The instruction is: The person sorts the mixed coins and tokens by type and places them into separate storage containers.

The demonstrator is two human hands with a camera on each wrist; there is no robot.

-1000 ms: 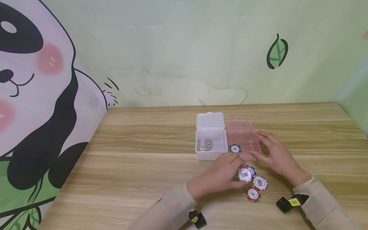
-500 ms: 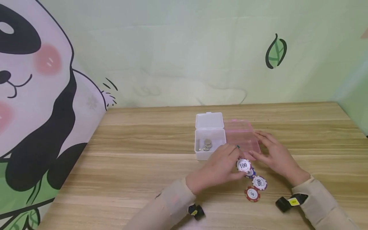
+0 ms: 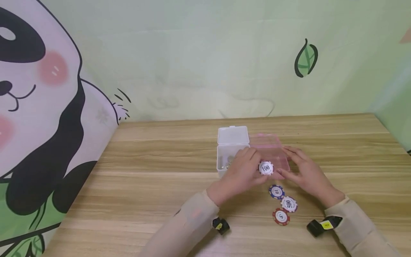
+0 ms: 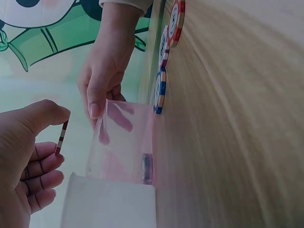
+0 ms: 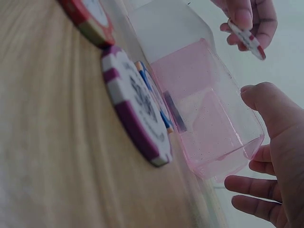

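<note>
My left hand (image 3: 242, 169) pinches a white poker chip marked 100 (image 3: 266, 167) between thumb and fingertips, above the near part of a pink see-through box (image 3: 274, 155). The left wrist view shows this chip edge-on (image 4: 61, 137). My right hand (image 3: 309, 175) holds the pink box at its right end, thumb at the near side and fingers farther back. A dark-edged chip (image 4: 147, 168) is inside the box, seen through its wall. Nearer me on the table are a blue chip (image 3: 277, 192), a white-faced 500 chip (image 3: 289, 204) and a red 5 chip (image 3: 281, 216).
A white box (image 3: 221, 157) with its lid (image 3: 233, 135) raised stands against the pink box's left side. Coins (image 3: 228, 162) lie in it, partly behind my left hand. The wooden table (image 3: 160, 153) meets a printed backdrop (image 3: 192, 71).
My left hand has lifted the 100 chip off the blue chip and carried it away from me, over the pink box. My right hand has stayed at the box.
</note>
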